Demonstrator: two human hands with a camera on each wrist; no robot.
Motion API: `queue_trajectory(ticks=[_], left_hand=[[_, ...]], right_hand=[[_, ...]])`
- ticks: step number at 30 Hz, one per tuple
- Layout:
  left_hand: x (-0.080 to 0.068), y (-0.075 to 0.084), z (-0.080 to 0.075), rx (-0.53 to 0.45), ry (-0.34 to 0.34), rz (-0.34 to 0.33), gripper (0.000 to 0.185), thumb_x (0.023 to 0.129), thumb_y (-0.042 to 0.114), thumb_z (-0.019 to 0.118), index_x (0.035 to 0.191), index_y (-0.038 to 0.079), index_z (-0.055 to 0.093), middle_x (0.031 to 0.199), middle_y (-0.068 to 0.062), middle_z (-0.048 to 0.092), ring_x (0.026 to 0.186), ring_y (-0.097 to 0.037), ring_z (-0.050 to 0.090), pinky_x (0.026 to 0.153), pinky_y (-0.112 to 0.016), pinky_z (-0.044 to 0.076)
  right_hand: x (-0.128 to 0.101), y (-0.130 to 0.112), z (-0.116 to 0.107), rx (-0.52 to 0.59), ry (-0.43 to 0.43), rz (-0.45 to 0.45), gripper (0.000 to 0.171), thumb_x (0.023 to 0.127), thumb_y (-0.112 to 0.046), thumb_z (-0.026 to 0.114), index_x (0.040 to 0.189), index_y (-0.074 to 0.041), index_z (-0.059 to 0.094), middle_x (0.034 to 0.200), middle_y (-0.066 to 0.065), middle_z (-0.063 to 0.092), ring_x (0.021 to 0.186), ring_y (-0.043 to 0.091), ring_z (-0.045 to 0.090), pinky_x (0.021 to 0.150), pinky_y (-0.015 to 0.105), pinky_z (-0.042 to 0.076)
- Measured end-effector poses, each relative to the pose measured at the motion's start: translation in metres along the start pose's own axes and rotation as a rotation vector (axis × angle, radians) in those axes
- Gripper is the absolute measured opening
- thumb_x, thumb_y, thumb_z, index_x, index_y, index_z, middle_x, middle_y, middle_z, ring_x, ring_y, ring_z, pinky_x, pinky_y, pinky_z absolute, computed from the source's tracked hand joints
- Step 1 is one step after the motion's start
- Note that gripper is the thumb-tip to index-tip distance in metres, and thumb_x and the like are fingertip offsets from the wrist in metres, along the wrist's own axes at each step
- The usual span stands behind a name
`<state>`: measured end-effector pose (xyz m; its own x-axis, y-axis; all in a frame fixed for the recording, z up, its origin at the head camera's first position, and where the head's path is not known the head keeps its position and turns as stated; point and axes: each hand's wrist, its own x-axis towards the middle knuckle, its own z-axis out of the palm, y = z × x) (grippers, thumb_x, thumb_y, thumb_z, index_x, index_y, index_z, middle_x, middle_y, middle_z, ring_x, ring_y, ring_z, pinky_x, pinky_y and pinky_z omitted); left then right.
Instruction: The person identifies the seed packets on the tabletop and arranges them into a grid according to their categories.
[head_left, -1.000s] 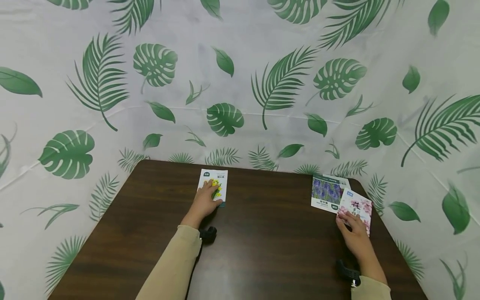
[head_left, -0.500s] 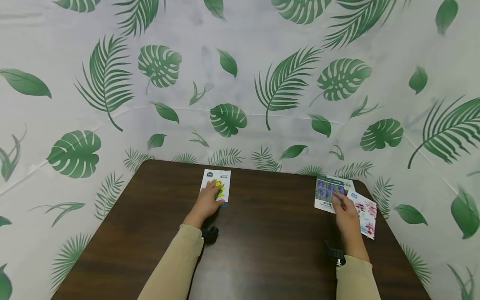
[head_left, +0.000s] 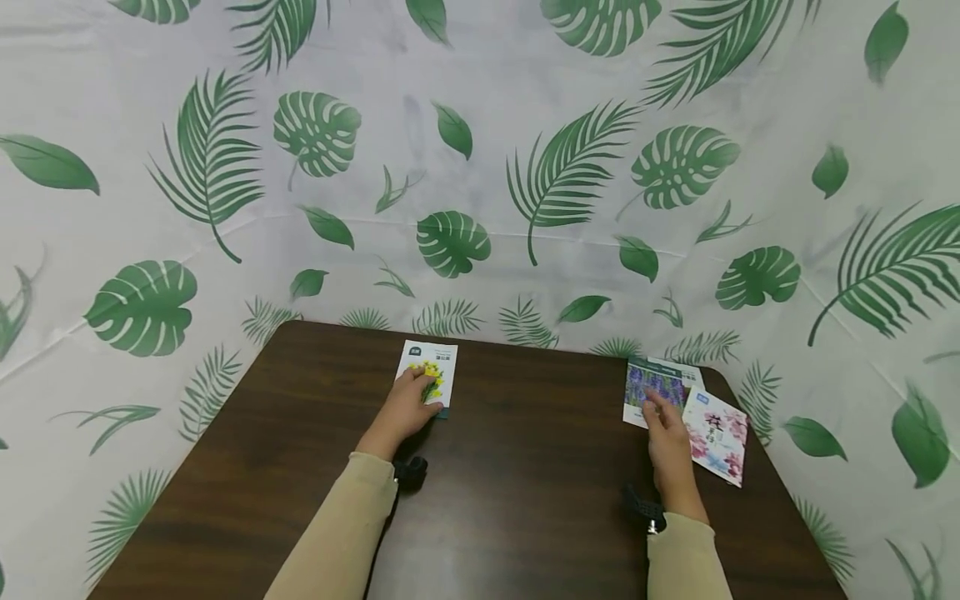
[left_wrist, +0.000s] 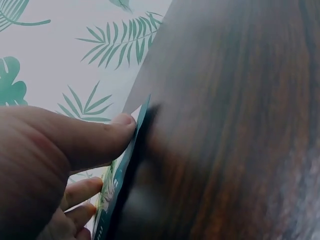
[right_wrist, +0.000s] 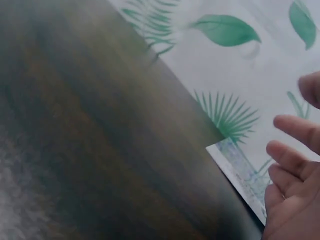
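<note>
Left hand (head_left: 408,406) on yellow packet (head_left: 431,378), far-centre of bench (head_left: 525,500); thumb at packet's near edge in left wrist view, fingers on its face, grip pinching the packet so that edge seems slightly raised. Right hand (head_left: 666,446) over purple packet (head_left: 651,385), right of the yellow packet near bench's far right corner; fingers loosely spread, tips reaching onto the purple print. Contact hard to confirm: right wrist view blurred, fingers (right_wrist: 295,160) look just above the packet, probably not yet gripping. Pink packet (head_left: 716,433) right of the purple packet, its corner overlapping; free of the hand. Another pale packet edge peeking from behind the purple packet.

For the pick, by judgement: press fingertips flat on purple packet, drag toward bench's near side to clear the pink packet's overlap, then slip thumb under the near edge. Thin, slick sleeve; likely to slide, so keep pressure light and even. Keep left pinch steady, yellow packet low.
</note>
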<state>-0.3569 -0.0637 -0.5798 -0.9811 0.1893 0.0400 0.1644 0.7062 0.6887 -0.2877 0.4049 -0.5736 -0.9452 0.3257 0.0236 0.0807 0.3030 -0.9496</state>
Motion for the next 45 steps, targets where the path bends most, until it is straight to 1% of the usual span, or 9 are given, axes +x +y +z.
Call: queue_trajectory(ticks=[3, 7, 12, 18, 25, 30, 37, 40, 45], left_hand=[[0.001, -0.001, -0.002, 0.011, -0.016, -0.001, 0.061, 0.101, 0.022, 0.080, 0.154, -0.001, 0.058, 0.174, -0.026, 0.035, 0.165, -0.049, 0.026, 0.131, -0.063, 0.034], [-0.001, -0.002, 0.001, 0.010, -0.041, -0.005, 0.064, 0.101, 0.021, 0.080, 0.156, -0.002, 0.056, 0.177, -0.027, 0.030, 0.167, -0.050, 0.019, 0.133, -0.065, 0.030], [-0.003, -0.003, 0.002, -0.016, -0.033, 0.005, 0.064, 0.101, 0.019, 0.080, 0.155, -0.003, 0.056, 0.176, -0.028, 0.030, 0.167, -0.050, 0.020, 0.132, -0.064, 0.031], [-0.001, -0.001, 0.000, -0.041, -0.012, 0.028, 0.063, 0.100, 0.018, 0.081, 0.154, -0.003, 0.057, 0.175, -0.028, 0.032, 0.164, -0.051, 0.025, 0.131, -0.065, 0.032], [-0.003, -0.002, 0.001, -0.039, -0.045, 0.001, 0.064, 0.100, 0.021, 0.082, 0.154, -0.001, 0.056, 0.177, -0.025, 0.030, 0.166, -0.049, 0.023, 0.133, -0.065, 0.030], [-0.004, -0.001, 0.002, -0.043, -0.021, 0.011, 0.063, 0.099, 0.020, 0.083, 0.153, -0.001, 0.058, 0.175, -0.025, 0.033, 0.163, -0.050, 0.028, 0.130, -0.066, 0.033], [-0.006, 0.000, 0.002, -0.037, -0.031, 0.009, 0.063, 0.099, 0.021, 0.082, 0.153, 0.001, 0.057, 0.175, -0.025, 0.032, 0.163, -0.050, 0.027, 0.130, -0.066, 0.033], [-0.005, 0.001, 0.000, -0.038, -0.023, 0.019, 0.062, 0.100, 0.020, 0.082, 0.153, 0.000, 0.058, 0.174, -0.026, 0.033, 0.162, -0.052, 0.028, 0.129, -0.067, 0.033], [-0.005, 0.002, -0.001, -0.031, -0.033, 0.013, 0.062, 0.100, 0.021, 0.082, 0.153, 0.000, 0.057, 0.175, -0.025, 0.032, 0.163, -0.051, 0.027, 0.130, -0.067, 0.032]], right_hand=[[0.003, 0.004, 0.004, -0.126, -0.011, -0.049, 0.060, 0.117, -0.042, 0.049, 0.167, -0.010, 0.044, 0.175, 0.024, 0.031, 0.165, 0.047, 0.024, 0.133, 0.069, 0.023], [0.004, 0.010, 0.005, -0.194, -0.035, -0.069, 0.059, 0.117, -0.039, 0.051, 0.165, -0.005, 0.046, 0.173, 0.026, 0.031, 0.164, 0.047, 0.026, 0.133, 0.068, 0.022], [0.003, 0.010, 0.004, -0.257, -0.089, -0.055, 0.062, 0.117, -0.040, 0.051, 0.165, -0.002, 0.044, 0.176, 0.027, 0.025, 0.166, 0.048, 0.021, 0.135, 0.068, 0.019], [0.007, 0.007, 0.006, -0.346, -0.161, -0.089, 0.062, 0.117, -0.038, 0.051, 0.162, 0.004, 0.045, 0.175, 0.033, 0.021, 0.165, 0.054, 0.017, 0.133, 0.071, 0.018], [0.008, 0.011, 0.011, -0.462, -0.230, -0.100, 0.061, 0.117, -0.035, 0.053, 0.160, 0.007, 0.047, 0.176, 0.034, 0.021, 0.163, 0.057, 0.017, 0.131, 0.073, 0.021], [0.008, 0.010, 0.012, -0.498, -0.218, -0.155, 0.057, 0.115, -0.029, 0.055, 0.158, 0.009, 0.048, 0.172, 0.035, 0.027, 0.161, 0.058, 0.022, 0.131, 0.073, 0.021], [0.005, 0.006, 0.012, -0.527, -0.209, -0.193, 0.053, 0.114, -0.020, 0.055, 0.156, 0.012, 0.049, 0.166, 0.036, 0.038, 0.156, 0.057, 0.033, 0.129, 0.071, 0.027], [0.006, 0.006, 0.012, -0.504, -0.190, -0.227, 0.047, 0.113, -0.015, 0.055, 0.150, 0.013, 0.055, 0.164, 0.037, 0.040, 0.154, 0.058, 0.035, 0.127, 0.072, 0.029], [0.008, 0.009, 0.011, -0.523, -0.152, -0.300, 0.037, 0.109, -0.009, 0.060, 0.138, 0.013, 0.066, 0.160, 0.044, 0.040, 0.150, 0.065, 0.035, 0.124, 0.076, 0.029]])
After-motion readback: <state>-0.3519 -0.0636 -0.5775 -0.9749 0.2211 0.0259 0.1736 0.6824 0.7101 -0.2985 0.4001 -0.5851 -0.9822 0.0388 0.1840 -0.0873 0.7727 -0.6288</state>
